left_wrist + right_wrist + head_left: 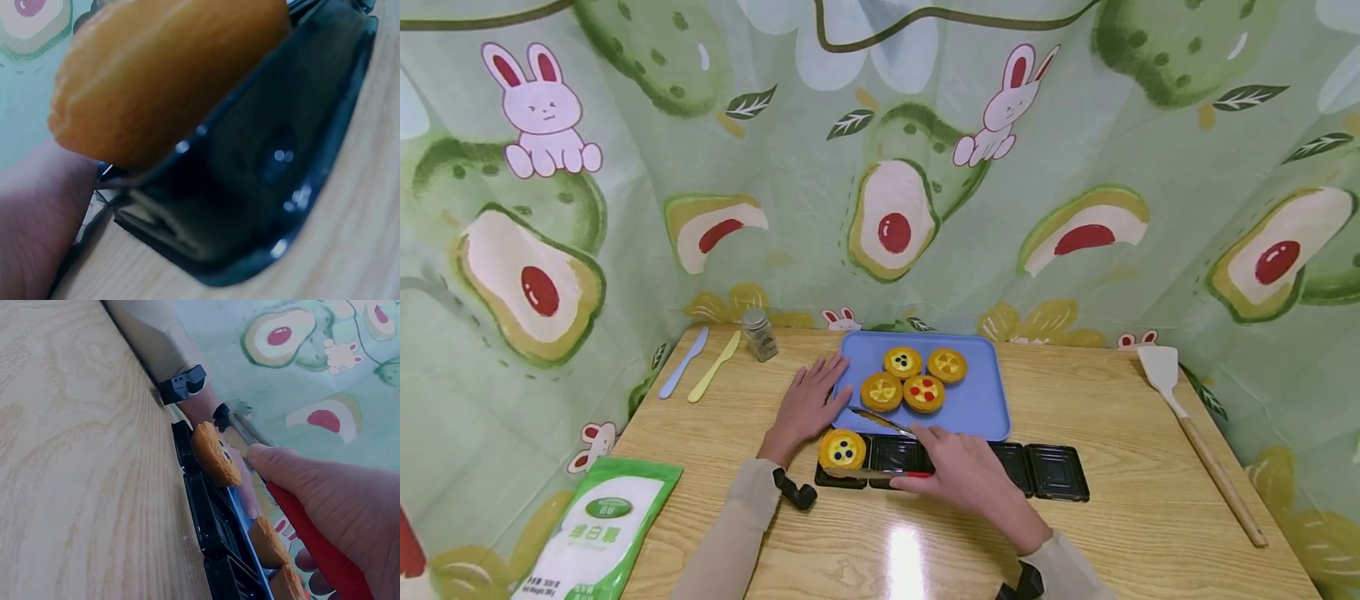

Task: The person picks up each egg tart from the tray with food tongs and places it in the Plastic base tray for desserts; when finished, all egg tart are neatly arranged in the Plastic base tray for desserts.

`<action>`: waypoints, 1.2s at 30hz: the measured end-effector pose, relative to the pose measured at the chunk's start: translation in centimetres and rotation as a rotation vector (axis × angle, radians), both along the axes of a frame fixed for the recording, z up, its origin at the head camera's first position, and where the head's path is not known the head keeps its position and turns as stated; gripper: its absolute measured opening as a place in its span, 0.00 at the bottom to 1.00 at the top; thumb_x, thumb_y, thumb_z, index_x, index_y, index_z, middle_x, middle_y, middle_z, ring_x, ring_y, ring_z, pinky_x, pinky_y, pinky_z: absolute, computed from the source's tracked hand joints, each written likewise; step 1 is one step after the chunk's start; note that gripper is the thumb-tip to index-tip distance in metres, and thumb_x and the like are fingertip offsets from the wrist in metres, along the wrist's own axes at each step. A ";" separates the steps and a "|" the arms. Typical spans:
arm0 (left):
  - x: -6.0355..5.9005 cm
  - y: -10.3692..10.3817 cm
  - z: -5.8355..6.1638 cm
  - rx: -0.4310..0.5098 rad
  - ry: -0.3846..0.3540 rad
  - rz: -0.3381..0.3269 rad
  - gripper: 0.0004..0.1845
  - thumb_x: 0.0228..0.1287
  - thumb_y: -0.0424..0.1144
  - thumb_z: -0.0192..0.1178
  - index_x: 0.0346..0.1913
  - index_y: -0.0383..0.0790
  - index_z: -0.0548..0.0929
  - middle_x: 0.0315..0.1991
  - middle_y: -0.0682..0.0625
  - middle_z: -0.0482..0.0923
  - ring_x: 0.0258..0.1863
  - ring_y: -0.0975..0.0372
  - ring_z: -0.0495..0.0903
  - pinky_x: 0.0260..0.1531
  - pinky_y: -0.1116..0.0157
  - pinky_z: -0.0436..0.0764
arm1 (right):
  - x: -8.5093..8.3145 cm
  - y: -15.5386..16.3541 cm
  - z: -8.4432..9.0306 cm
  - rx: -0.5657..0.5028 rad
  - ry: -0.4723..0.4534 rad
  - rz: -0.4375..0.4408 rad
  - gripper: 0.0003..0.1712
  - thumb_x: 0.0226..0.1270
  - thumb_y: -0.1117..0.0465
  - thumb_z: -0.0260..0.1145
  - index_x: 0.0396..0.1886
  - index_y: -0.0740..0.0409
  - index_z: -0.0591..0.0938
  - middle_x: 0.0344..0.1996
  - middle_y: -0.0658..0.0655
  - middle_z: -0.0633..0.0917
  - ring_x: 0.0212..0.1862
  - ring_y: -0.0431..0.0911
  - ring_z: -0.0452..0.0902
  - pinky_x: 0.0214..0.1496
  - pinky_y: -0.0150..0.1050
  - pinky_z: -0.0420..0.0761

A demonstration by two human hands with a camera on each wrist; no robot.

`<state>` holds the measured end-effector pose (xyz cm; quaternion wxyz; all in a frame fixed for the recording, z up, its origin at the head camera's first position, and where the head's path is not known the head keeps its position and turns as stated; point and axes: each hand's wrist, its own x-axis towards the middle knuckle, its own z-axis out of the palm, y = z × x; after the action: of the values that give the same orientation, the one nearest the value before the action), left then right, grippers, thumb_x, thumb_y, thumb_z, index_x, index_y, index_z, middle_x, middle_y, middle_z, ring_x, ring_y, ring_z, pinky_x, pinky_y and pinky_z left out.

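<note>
My right hand [966,471] grips red-handled tongs [317,540], thumb along one arm. In the head view the tongs' arms are spread, one behind and one in front of a tart with blue dots [842,450]. That tart sits in the leftmost compartment of a black plastic tray [1058,472], slightly tilted in the right wrist view. My left hand [808,404] lies with fingers extended on the left edge of a blue tray [981,404]. On the blue tray are a blue-dotted tart [902,361], a red-dotted tart [923,393] and two plain yellow tarts [882,392].
At the left lie a blue knife [683,363], a yellow knife [715,367] and a shaker jar [760,335]. A green-and-white bag [598,529] is at the front left. A spatula with a wooden handle [1217,467] lies along the right. A patterned curtain [820,250] stands behind the table.
</note>
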<state>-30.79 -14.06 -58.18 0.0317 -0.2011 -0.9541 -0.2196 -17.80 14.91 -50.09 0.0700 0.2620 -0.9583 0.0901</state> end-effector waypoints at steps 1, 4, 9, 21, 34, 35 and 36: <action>0.0 0.0 0.0 0.001 0.000 0.001 0.36 0.81 0.66 0.38 0.84 0.56 0.56 0.85 0.59 0.47 0.84 0.52 0.47 0.81 0.44 0.45 | 0.0 0.1 0.1 -0.003 -0.010 -0.003 0.52 0.57 0.19 0.66 0.68 0.52 0.82 0.45 0.56 0.90 0.16 0.36 0.65 0.16 0.31 0.64; 0.0 0.1 0.0 0.005 0.006 0.003 0.36 0.81 0.66 0.39 0.84 0.56 0.56 0.84 0.59 0.47 0.84 0.52 0.47 0.81 0.44 0.45 | -0.2 0.3 0.4 -0.006 -0.032 -0.018 0.53 0.57 0.19 0.65 0.69 0.52 0.80 0.47 0.57 0.89 0.15 0.36 0.65 0.15 0.32 0.65; 0.0 0.0 0.2 0.010 0.014 0.000 0.36 0.81 0.65 0.40 0.84 0.55 0.57 0.84 0.57 0.49 0.84 0.51 0.48 0.80 0.43 0.46 | -0.7 1.1 1.2 -0.031 -0.039 -0.062 0.53 0.57 0.19 0.65 0.69 0.53 0.80 0.49 0.58 0.89 0.17 0.38 0.69 0.15 0.32 0.66; 0.1 0.1 0.0 0.012 0.022 0.002 0.36 0.81 0.64 0.42 0.84 0.54 0.58 0.84 0.56 0.51 0.84 0.50 0.49 0.80 0.42 0.47 | -2.1 4.5 2.4 -0.093 0.054 -0.165 0.51 0.56 0.24 0.71 0.64 0.59 0.83 0.47 0.59 0.90 0.17 0.42 0.71 0.14 0.33 0.63; -0.2 0.1 -0.1 -0.016 -0.007 0.015 0.37 0.81 0.66 0.40 0.85 0.57 0.55 0.84 0.60 0.46 0.84 0.53 0.47 0.81 0.45 0.44 | -3.8 7.6 2.7 -0.111 0.092 -0.317 0.50 0.59 0.26 0.71 0.60 0.67 0.80 0.32 0.59 0.86 0.18 0.44 0.70 0.15 0.36 0.68; -0.1 0.1 -0.1 -0.018 -0.010 0.016 0.37 0.81 0.66 0.40 0.85 0.57 0.54 0.84 0.60 0.46 0.84 0.53 0.46 0.81 0.45 0.43 | -3.9 7.8 2.6 -0.108 0.096 -0.335 0.50 0.60 0.26 0.71 0.60 0.67 0.80 0.32 0.60 0.86 0.18 0.45 0.70 0.15 0.37 0.68; -0.1 0.1 -0.1 -0.015 -0.009 0.014 0.37 0.81 0.66 0.40 0.85 0.57 0.55 0.84 0.60 0.46 0.84 0.53 0.47 0.81 0.44 0.44 | -4.0 8.0 2.4 -0.105 0.099 -0.354 0.51 0.60 0.26 0.70 0.60 0.68 0.80 0.32 0.60 0.85 0.18 0.46 0.70 0.15 0.37 0.69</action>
<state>-30.92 -13.98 -58.28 0.0277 -0.1935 -0.9573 -0.2132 -21.83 22.93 -47.66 0.1456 0.0892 -0.9788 0.1132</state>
